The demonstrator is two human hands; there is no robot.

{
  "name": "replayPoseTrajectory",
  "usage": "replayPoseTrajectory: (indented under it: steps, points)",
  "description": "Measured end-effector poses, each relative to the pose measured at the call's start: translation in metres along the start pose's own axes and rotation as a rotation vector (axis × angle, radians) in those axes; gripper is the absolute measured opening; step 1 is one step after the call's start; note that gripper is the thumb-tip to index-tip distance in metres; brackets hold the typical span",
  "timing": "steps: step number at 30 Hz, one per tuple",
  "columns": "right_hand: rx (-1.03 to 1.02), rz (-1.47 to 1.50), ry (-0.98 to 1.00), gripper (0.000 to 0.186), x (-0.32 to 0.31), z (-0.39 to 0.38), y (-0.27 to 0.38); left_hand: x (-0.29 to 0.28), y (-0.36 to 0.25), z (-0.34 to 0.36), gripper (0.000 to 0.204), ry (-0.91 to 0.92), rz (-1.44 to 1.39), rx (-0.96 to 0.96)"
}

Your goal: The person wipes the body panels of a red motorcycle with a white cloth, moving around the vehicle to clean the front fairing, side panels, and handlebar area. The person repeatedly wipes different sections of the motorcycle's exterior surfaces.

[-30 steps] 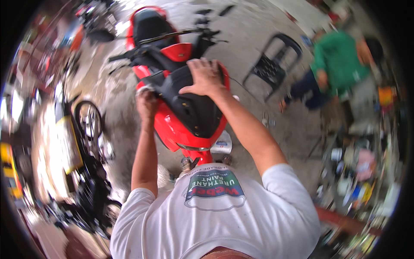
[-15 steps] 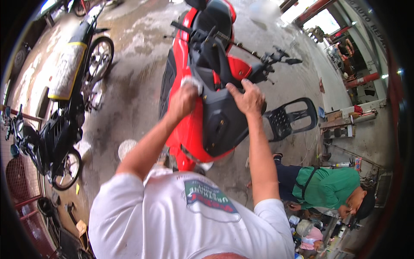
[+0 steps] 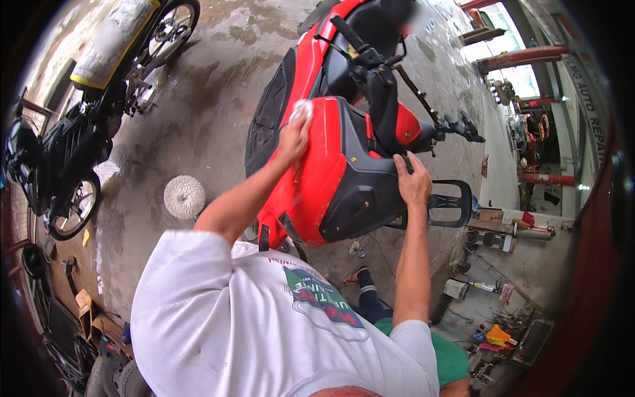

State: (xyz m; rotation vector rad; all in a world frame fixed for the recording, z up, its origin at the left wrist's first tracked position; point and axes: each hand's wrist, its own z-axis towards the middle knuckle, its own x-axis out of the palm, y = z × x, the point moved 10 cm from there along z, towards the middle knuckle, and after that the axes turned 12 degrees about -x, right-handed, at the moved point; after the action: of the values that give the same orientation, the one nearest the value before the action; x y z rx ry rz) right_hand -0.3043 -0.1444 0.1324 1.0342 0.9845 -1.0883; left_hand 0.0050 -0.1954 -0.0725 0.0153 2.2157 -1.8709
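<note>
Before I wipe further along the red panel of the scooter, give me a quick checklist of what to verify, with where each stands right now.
1. White cloth under the left hand and pressed on the red panel: ok.
2. Right hand bracing the black inner panel at its edge: ok.
3. Scooter standing steady: cannot tell, its stand is hidden.
4. Handlebar apart from both hands: ok.
5. Space behind you: not ok, a person in a green shirt is close by your right side.
6. Panel surface already clean: cannot tell, too much glare.
</note>
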Motion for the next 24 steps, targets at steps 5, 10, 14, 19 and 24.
replayPoseTrajectory:
  steps: [5, 10, 14, 19, 24]
  points:
    - [0.010, 0.031, 0.060, 0.076, 0.001, -0.010, -0.013, 0.002, 0.076, -0.074, 0.040, -0.001, -0.104, 0.066]
    - [0.000, 0.057, 0.068, 0.070, -0.002, -0.018, -0.017, 0.006, 0.082, -0.072, 0.039, 0.027, -0.111, 0.004]
    - [-0.006, 0.064, 0.108, 0.063, 0.002, -0.005, -0.007, 0.020, -0.028, 0.078, 0.034, 0.168, -0.232, 0.168]
    - [-0.005, 0.066, 0.094, 0.058, 0.001, -0.005, -0.011, 0.022, 0.004, 0.088, 0.030, 0.178, -0.260, -0.009]
    - [0.046, 0.049, 0.110, 0.061, -0.001, -0.012, -0.017, 0.037, -0.067, 0.087, 0.024, 0.167, -0.053, 0.213]
